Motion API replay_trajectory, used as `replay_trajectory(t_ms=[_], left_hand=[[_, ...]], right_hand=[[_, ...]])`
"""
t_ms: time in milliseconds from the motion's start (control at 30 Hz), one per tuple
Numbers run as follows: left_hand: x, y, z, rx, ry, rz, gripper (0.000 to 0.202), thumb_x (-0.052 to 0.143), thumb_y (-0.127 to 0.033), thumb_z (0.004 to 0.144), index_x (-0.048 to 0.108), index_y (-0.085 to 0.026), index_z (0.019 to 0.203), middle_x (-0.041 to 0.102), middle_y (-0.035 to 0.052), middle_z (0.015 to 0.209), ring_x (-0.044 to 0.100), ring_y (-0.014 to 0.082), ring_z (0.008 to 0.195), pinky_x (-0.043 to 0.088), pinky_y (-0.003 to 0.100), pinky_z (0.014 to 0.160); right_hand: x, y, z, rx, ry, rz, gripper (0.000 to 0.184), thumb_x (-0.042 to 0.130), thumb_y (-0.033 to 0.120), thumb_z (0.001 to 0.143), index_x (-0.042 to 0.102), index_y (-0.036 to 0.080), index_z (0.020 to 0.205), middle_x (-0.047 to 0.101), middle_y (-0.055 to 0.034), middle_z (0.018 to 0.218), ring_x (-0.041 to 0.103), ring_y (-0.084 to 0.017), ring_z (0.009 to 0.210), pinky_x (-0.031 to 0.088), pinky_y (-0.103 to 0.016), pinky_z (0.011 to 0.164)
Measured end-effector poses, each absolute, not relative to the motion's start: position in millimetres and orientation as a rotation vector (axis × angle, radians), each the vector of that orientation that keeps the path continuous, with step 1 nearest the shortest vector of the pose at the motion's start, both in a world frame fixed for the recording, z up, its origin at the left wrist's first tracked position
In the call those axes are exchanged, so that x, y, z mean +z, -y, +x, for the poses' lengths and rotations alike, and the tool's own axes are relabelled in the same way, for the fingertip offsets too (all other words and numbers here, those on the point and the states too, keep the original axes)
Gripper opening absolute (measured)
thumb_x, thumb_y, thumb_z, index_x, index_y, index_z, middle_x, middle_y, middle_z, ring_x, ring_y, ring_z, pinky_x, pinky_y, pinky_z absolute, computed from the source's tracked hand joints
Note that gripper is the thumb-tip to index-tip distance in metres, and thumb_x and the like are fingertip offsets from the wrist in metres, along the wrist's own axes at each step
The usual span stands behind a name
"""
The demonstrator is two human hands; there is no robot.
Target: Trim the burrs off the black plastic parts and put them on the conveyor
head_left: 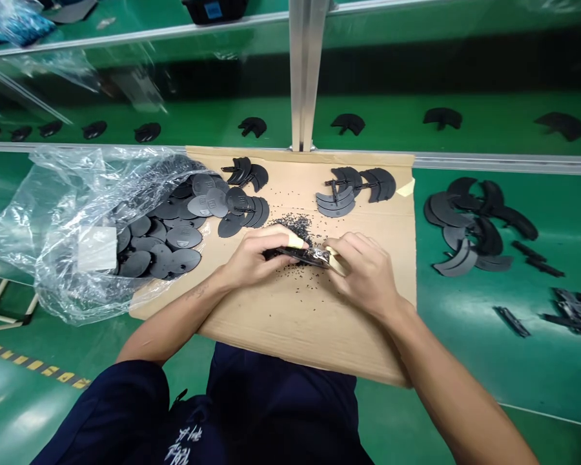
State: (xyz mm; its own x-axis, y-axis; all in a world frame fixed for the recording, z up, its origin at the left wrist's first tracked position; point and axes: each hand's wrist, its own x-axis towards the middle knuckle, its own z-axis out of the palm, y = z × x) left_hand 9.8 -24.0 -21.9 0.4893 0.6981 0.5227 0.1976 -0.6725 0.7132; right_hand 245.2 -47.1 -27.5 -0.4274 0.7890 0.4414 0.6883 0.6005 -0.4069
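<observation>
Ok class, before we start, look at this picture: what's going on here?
A person's left hand and right hand hold a flat black plastic piece over a brown cardboard sheet scattered with small black granules. Left of the hands, a clear plastic bag holds round black plastic discs. Black crescent-shaped plastic pieces lie on the green bench to the right.
</observation>
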Motion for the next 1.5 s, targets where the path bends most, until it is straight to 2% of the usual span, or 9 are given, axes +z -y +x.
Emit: replay_trajectory(t_ms=[267,467,667,800,967,1100,1200,1333,1500], left_hand=[[-25.4,26.0,10.9,1.178,-0.728,2.153,0.015,0.068,-0.023,0.095,0.077,-0.018,0.107,0.077,0.0079,0.096,0.072,0.0142,0.086,0.06,0.027,0.074],[-27.4,29.4,12.4,1.22,-0.695,2.115,0.014,0.07,-0.023,0.094,0.078,-0.019,0.105,0.078,0.0067,0.092,0.072,0.0132,0.081,0.059,0.025,0.07],[-16.1,27.0,10.3,1.139,-0.73,2.17,0.017,0.072,-0.026,0.092,0.074,-0.016,0.106,0.077,0.0072,0.093,0.071,0.0143,0.082,0.057,0.026,0.072],[-10.3,28.8,12.9,0.95,-0.818,2.263,0.022,0.064,-0.031,0.097,0.069,-0.013,0.108,0.074,0.0086,0.09,0.068,0.017,0.08,0.055,0.028,0.073],[1.1,21.0,1.6,0.896,-0.987,2.085,0.034,0.05,-0.041,0.104,0.063,-0.015,0.121,0.071,0.0109,0.112,0.067,0.0218,0.104,0.054,0.033,0.091],[17.9,-19.7,-30.2,0.931,-1.166,2.005,0.055,0.027,-0.054,0.108,0.065,-0.014,0.112,0.072,0.0098,0.107,0.067,0.0213,0.099,0.053,0.033,0.09],[32.8,-74.9,-61.5,0.809,-1.3,2.219,0.056,0.023,-0.051,0.109,0.066,-0.014,0.112,0.072,0.0104,0.111,0.067,0.0217,0.104,0.051,0.034,0.097],[43.2,-153.5,-99.7,0.346,-1.69,2.439,0.035,0.046,-0.033,0.104,0.061,-0.014,0.129,0.066,0.0118,0.133,0.06,0.0251,0.125,0.044,0.037,0.112],[29.4,-215.4,-130.3,0.153,-1.888,2.373,0.038,0.064,-0.018,0.091,0.063,-0.012,0.129,0.065,0.0143,0.135,0.058,0.0288,0.13,0.042,0.041,0.116]], right_hand=[[-26.5,48.4,245.3,0.002,2.286,-1.137,0.02,0.05,0.015,0.091,0.066,0.02,0.101,0.06,-0.0042,0.076,0.048,-0.019,0.07,0.036,-0.033,0.063],[-24.9,54.8,242.2,-0.079,2.286,-1.137,0.026,0.044,0.005,0.089,0.064,0.021,0.088,0.055,0.0,0.065,0.045,-0.016,0.061,0.033,-0.031,0.058],[-26.2,49.7,245.1,-0.12,2.239,-1.219,0.017,0.051,0.009,0.087,0.064,0.02,0.089,0.058,-0.0026,0.07,0.047,-0.019,0.065,0.031,-0.032,0.058],[-24.2,44.9,248.0,-0.131,2.313,-1.19,0.019,0.054,0.008,0.083,0.066,0.018,0.095,0.062,-0.0056,0.076,0.051,-0.021,0.073,0.034,-0.033,0.064],[-26.7,39.9,255.5,-0.128,2.23,-1.207,0.018,0.052,0.018,0.093,0.067,0.015,0.101,0.065,-0.0072,0.082,0.054,-0.022,0.075,0.038,-0.033,0.066],[-31.2,35.0,259.2,-0.162,2.217,-1.139,0.017,0.051,0.02,0.096,0.066,0.014,0.103,0.065,-0.0072,0.08,0.054,-0.021,0.073,0.04,-0.032,0.067],[-33.0,32.8,259.0,-0.157,2.236,-1.08,0.018,0.05,0.02,0.098,0.065,0.013,0.106,0.066,-0.007,0.081,0.055,-0.021,0.072,0.041,-0.032,0.066],[-33.9,31.7,260.0,-0.121,2.241,-1.07,0.018,0.049,0.022,0.1,0.063,0.015,0.109,0.066,-0.0066,0.083,0.056,-0.021,0.072,0.041,-0.031,0.065],[-37.9,31.1,263.7,-0.047,2.245,-1.114,0.017,0.049,0.017,0.097,0.062,0.018,0.109,0.068,-0.0071,0.088,0.058,-0.022,0.077,0.043,-0.033,0.069]])
